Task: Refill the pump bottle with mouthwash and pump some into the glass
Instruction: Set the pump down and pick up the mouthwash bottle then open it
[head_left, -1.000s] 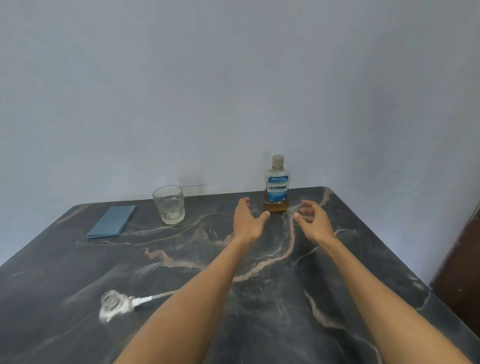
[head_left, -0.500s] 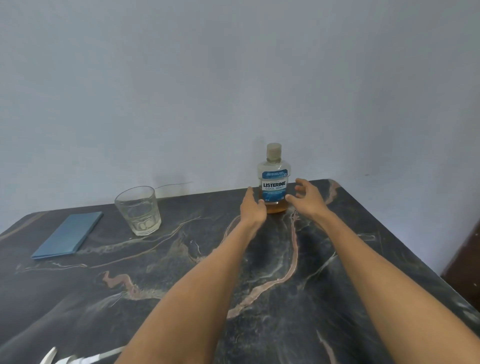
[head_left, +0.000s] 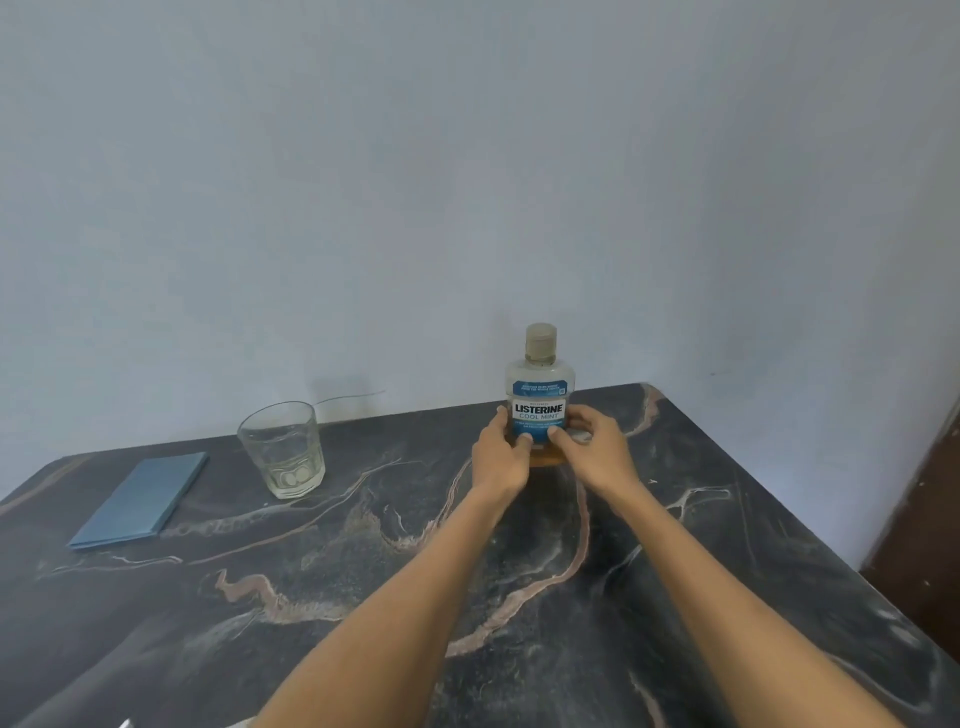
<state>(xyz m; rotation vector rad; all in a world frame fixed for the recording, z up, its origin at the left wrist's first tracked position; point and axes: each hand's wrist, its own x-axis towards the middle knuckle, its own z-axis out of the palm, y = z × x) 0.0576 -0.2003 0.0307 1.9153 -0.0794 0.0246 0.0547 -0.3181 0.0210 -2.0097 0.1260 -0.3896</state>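
Both hands, left hand (head_left: 501, 457) and right hand (head_left: 592, 452), grasp the capped clear plastic mouthwash bottle (head_left: 540, 395) at the dark marble worktop's (head_left: 363, 597) far edge; an uneven lift could tip it.

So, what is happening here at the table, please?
A person grips a Listerine mouthwash bottle with both hands: the left hand on its left side, the right hand on its right. The bottle stands upright at the far edge of the dark marble table, its cap on. A glass and a flat blue pad sit apart to the left. No pump bottle is clearly in view.
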